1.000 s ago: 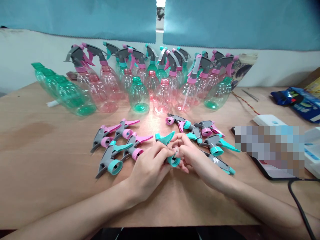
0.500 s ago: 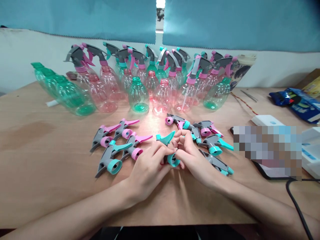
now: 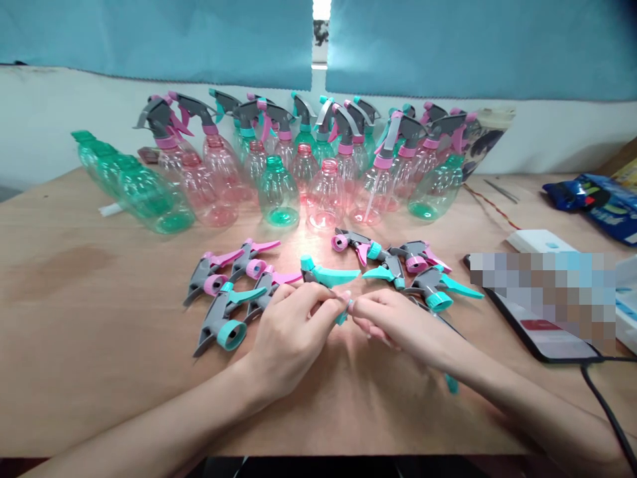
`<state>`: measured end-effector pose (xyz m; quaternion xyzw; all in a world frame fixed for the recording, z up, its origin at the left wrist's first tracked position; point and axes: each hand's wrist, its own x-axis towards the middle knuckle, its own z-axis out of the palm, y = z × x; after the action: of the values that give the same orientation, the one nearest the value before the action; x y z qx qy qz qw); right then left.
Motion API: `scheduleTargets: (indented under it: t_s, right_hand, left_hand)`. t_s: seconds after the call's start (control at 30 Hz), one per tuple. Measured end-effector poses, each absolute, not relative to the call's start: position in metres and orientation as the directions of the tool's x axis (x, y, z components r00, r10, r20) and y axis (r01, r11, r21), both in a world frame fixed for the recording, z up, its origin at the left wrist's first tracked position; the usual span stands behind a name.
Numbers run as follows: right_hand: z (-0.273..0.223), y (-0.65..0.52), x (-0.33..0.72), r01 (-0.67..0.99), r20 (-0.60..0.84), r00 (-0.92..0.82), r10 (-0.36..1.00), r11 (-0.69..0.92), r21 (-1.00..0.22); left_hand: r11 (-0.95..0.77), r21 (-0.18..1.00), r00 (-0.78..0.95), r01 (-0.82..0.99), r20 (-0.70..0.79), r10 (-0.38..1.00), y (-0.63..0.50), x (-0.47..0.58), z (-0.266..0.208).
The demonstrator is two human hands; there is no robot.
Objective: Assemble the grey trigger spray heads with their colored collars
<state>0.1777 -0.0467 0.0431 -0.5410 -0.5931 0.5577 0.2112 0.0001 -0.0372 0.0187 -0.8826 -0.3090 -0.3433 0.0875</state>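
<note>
- At the centre of our clock, just our side of the loose parts, we have the turquoise-triggered spray head (image 3: pixel 328 274), held low over the table (image 3: pixel 74 372), nozzle and trigger pointing up toward 12.
- And there's the left hand (image 3: pixel 293 325), coming in from 7 o'clock, fingers wrapped round the grey body; we'd judge it's the steadying grip, thumb tip up near the collar (image 3: pixel 341 317).
- From 4 o'clock, the right hand (image 3: pixel 393 325)! Thumb and curled fingers meet the work at that turquoise collar, but whether they're pinching it or merely touching, we cannot tell; the fingertips are largely hidden.
- Out at 9 to 10, we've a left cluster of spray heads (image 3: pixel 217 318), pink and turquoise; at 1 to 3, a right cluster (image 3: pixel 428 282). Both lie within easy reach, probably why they flank the hands.
- Up at 12, the open green bottle (image 3: pixel 279 192) and open pink bottle (image 3: pixel 325 196) stand in front of several topped bottles (image 3: pixel 344 126), perhaps ranked back there to leave us elbow room.
- Over at 3, a black-edged device (image 3: pixel 562 338) lies flat, well apart from the handling.
</note>
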Motion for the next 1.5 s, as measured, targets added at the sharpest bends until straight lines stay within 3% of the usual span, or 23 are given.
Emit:
scheduleTargets:
  t_s: [0.23, 0.43, 0.6, 0.73, 0.87, 0.97, 1.13, 1.33, 1.5]
  right_hand:
    - [0.039, -0.043, 0.175, 0.486, -0.357, -0.288, 0.889, -0.185, -0.854]
    - [0.041, -0.043, 0.174, 0.412, -0.309, -0.296, 0.904, -0.171, -0.895]
    - [0.047, -0.043, 0.177, 0.391, -0.338, -0.248, 0.908, -0.226, -0.892]
    - [0.05, -0.041, 0.184, 0.346, -0.351, -0.269, 0.897, -0.25, -0.904]
    - [0.054, -0.043, 0.186, 0.244, -0.21, -0.376, 0.903, -0.122, -0.962]
    - [0.054, -0.047, 0.185, 0.385, -0.083, -0.401, 0.912, 0.086, -0.919]
    - [0.05, -0.05, 0.184, 0.527, 0.055, -0.458, 0.887, 0.32, -0.787]
    - [0.044, -0.049, 0.184, 0.559, 0.105, -0.455, 0.884, 0.375, -0.739]
    - [0.049, -0.042, 0.191, 0.528, 0.049, -0.495, 0.867, 0.345, -0.776]
  left_hand:
    - [-0.774, -0.078, 0.646, 0.628, 0.607, 0.463, -0.039, 0.0, 0.022]
    - [-0.746, -0.071, 0.649, 0.662, 0.552, 0.523, -0.04, -0.001, 0.022]
    - [-0.731, -0.01, 0.585, 0.683, 0.606, 0.538, -0.034, -0.002, 0.021]
    - [-0.703, 0.128, 0.493, 0.7, 0.625, 0.605, -0.029, -0.005, 0.024]
    - [-0.692, 0.35, 0.474, 0.632, 0.532, 0.702, -0.032, -0.005, 0.026]
    - [-0.691, 0.448, 0.501, 0.568, 0.478, 0.722, -0.038, -0.002, 0.026]
    - [-0.73, 0.429, 0.533, 0.533, 0.5, 0.683, -0.041, -0.002, 0.025]
    - [-0.749, 0.385, 0.534, 0.539, 0.532, 0.657, -0.039, -0.003, 0.024]
    - [-0.699, 0.462, 0.522, 0.545, 0.465, 0.715, -0.039, -0.003, 0.027]
